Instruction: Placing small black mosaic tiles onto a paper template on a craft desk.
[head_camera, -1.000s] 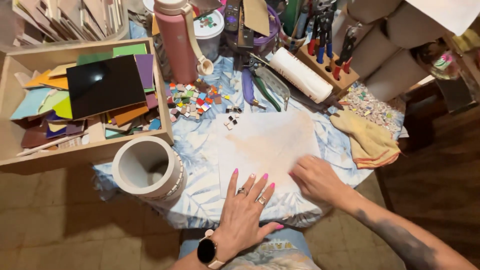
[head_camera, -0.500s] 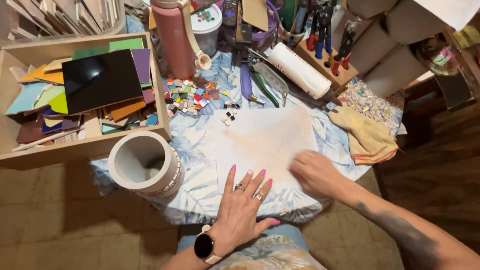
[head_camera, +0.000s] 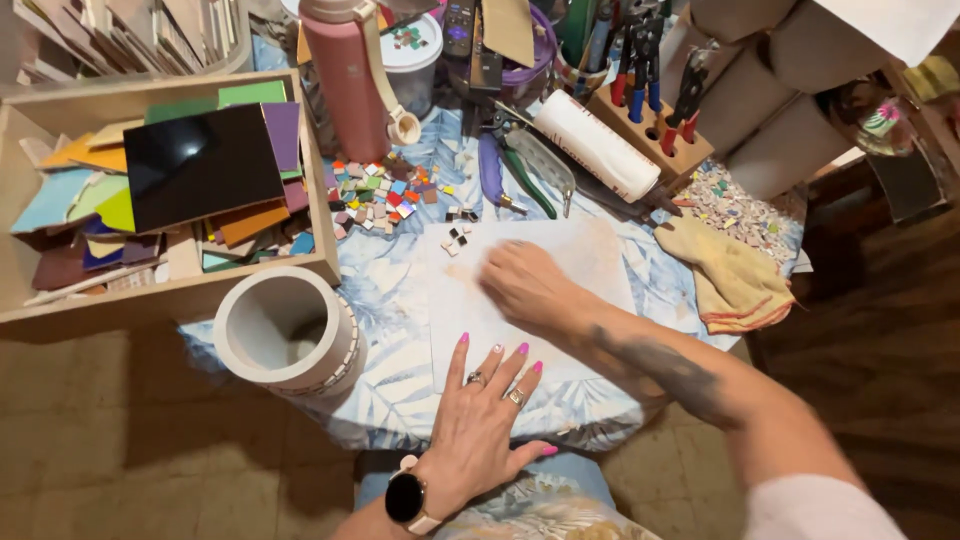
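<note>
Cluttered craft counter (head_camera: 380, 400), draped in a pale blue leaf-print cloth, standing over a tiled floor.

Pale sheet (head_camera: 590, 265): lying flat at the middle of the counter, both hands resting on it.

Left hand (head_camera: 490, 420): lying palm down on the sheet's near edge, fingers (head_camera: 462, 352) spread wide and flat, gripping nothing; pink nails, rings and a dark wristwatch (head_camera: 405, 497) showing.

Right hand (head_camera: 525, 285): pressing on the middle of the sheet, fingers loosely curled and pointing left; whether anything is lying under them cannot be told. Forearm crossing the sheet's right edge.

Small tile pieces (head_camera: 457, 238): a few pale and dark squares sitting on the sheet's upper left corner, just beyond the right hand.

Heap of coloured mosaic bits (head_camera: 385, 190): lying on the cloth behind the sheet.

White cylinder (head_camera: 290, 335): lying tilted at the counter's left near edge, its open mouth facing the camera.

Wooden tray (head_camera: 150, 185): sitting at left, holding coloured tiles and one black square tile.

Pink bottle (head_camera: 345, 75): standing upright behind the heap.

Paper roll (head_camera: 595, 145), purple-handled nippers (head_camera: 490, 170) and a wooden block of red-handled tools (head_camera: 650, 125): lying at the back.

Yellow cloth (head_camera: 735, 280): lying crumpled at right.
</note>
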